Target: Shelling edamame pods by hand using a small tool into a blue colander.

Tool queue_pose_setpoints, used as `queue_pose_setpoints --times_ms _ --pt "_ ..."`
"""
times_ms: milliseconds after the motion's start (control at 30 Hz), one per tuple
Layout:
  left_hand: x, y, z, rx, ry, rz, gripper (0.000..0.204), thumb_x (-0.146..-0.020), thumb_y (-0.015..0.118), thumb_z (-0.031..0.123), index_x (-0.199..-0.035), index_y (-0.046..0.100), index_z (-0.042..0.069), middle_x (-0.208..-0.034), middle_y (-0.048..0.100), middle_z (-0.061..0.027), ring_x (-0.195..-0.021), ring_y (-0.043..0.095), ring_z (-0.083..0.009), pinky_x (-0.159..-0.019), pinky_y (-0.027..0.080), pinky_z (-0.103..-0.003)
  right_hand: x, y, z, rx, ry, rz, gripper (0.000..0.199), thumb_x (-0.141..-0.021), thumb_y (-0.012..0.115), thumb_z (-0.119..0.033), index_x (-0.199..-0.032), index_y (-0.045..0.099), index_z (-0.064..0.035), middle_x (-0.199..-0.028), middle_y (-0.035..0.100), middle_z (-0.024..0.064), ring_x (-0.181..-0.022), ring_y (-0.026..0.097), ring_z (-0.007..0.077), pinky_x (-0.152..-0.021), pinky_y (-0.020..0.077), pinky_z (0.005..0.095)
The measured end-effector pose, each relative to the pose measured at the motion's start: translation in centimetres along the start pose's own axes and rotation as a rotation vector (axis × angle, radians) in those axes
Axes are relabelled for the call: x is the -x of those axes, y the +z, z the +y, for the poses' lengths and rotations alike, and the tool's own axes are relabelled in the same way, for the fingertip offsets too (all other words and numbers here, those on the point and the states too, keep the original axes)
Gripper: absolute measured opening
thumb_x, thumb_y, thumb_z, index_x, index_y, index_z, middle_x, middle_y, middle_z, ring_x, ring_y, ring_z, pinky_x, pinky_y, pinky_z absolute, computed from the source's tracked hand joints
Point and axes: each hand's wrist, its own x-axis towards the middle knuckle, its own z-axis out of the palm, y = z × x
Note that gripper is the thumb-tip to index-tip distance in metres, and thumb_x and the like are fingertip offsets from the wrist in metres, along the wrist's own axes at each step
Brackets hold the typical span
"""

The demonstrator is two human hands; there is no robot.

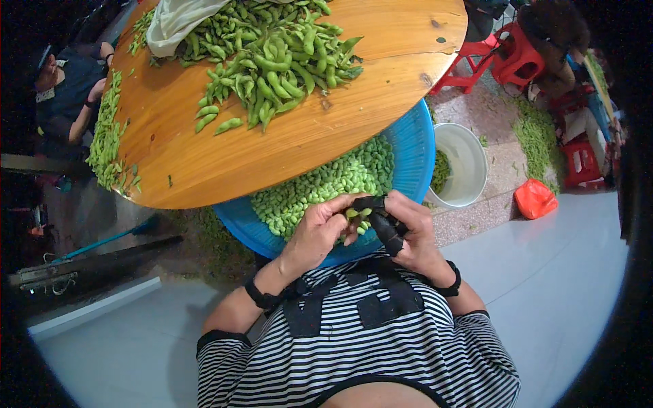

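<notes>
Over a blue plastic basket [416,153] my two hands meet around a green soybean pod [358,213]. My left hand [316,234] is closed, its thumb and fingertips on the pod's left side. Black wrapping covers fingers of my right hand [413,234], which pinches the pod from the other side. My fingers hide part of it. Shelled green beans [326,187] fill much of the basket below. Beyond it, a heap of unshelled soybean pods [286,61] lies on a round wooden table [183,149].
The table edge overhangs the basket's far side. To the right stand a white bucket [469,166], a red plastic bag [535,199] and red stools [517,58]. A white cloth bag [173,27] rests by the heap. Another person [71,95] is at the table's left.
</notes>
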Motion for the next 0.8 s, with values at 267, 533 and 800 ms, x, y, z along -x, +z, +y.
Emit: queue_pose_setpoints --times_ms 267,533,800 --pt "2.3 -4.0 3.1 -1.175 0.502 0.286 0.030 -0.088 0.046 0.000 -0.114 0.060 -0.004 -0.090 0.061 -0.0152 -0.076 0.059 -0.0241 -0.072 0.049 -0.033 0.9 -5.9 1.7 -0.005 0.249 0.425 0.021 -0.079 0.063 -0.002 -0.100 0.063 0.0029 -0.082 0.060 0.0065 -0.071 0.054 0.0147 -0.062 0.0434 0.0300" --pt "1.5 -5.6 5.5 -1.528 -0.038 0.157 0.037 -0.086 0.045 0.005 -0.121 0.058 0.000 -0.101 0.061 -0.0288 -0.094 0.058 -0.0437 -0.085 0.046 -0.048 1.1 -11.1 5.5 0.668 0.395 0.534 0.031 -0.087 0.057 -0.004 -0.117 0.062 -0.0048 -0.077 0.065 0.0139 -0.065 0.059 0.0160 -0.062 0.0459 0.0306" --pt "-1.2 -7.0 4.3 -1.664 0.028 0.069 0.046 -0.090 0.042 0.011 -0.135 0.043 0.003 -0.113 0.054 -0.0356 -0.106 0.054 -0.0468 -0.094 0.042 -0.050 1.5 -11.1 6.2 0.620 0.467 0.467 0.042 -0.081 0.056 0.001 -0.122 0.060 -0.0047 -0.082 0.066 0.0159 -0.072 0.061 0.0170 -0.067 0.0474 0.0307"
